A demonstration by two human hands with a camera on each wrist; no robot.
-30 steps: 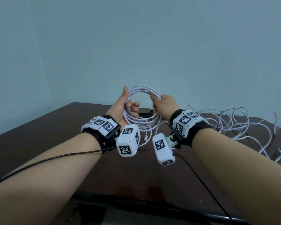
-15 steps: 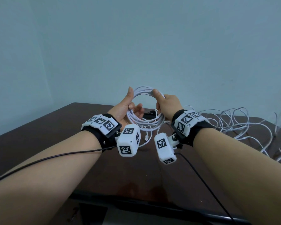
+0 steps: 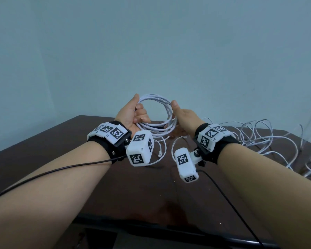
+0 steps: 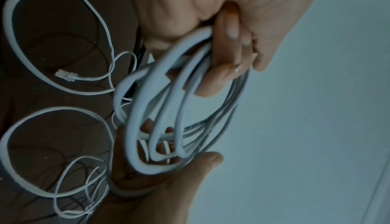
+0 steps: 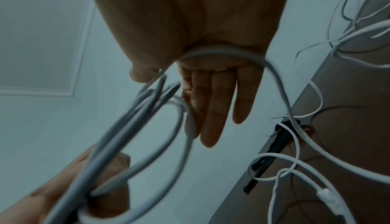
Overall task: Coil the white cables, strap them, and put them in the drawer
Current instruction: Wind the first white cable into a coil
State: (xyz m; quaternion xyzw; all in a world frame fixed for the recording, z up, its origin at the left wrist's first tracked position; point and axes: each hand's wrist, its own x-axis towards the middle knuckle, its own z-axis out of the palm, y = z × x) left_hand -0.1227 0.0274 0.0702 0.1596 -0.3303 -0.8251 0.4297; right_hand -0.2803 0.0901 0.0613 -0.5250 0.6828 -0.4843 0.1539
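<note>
upright, coil (image 3: 155, 114) spans left hand (image 3: 131, 114) to right hand (image 3: 185, 117).

White cables (image 3: 157, 114) against a pale blue-grey wall (image 3: 151, 42), a dark brown table (image 3: 151, 186), and white wrist boxes (image 3: 140, 150) checked with black-and-white square markers on black straps (image 3: 113, 148).

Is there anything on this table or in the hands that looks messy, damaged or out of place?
Nothing looks damaged. The only untidy thing is the loose white cables, which sprawl in tangled loops on the table at the right. The coil held between the left hand and right hand is still unstrapped, its plug end dangling.
</note>
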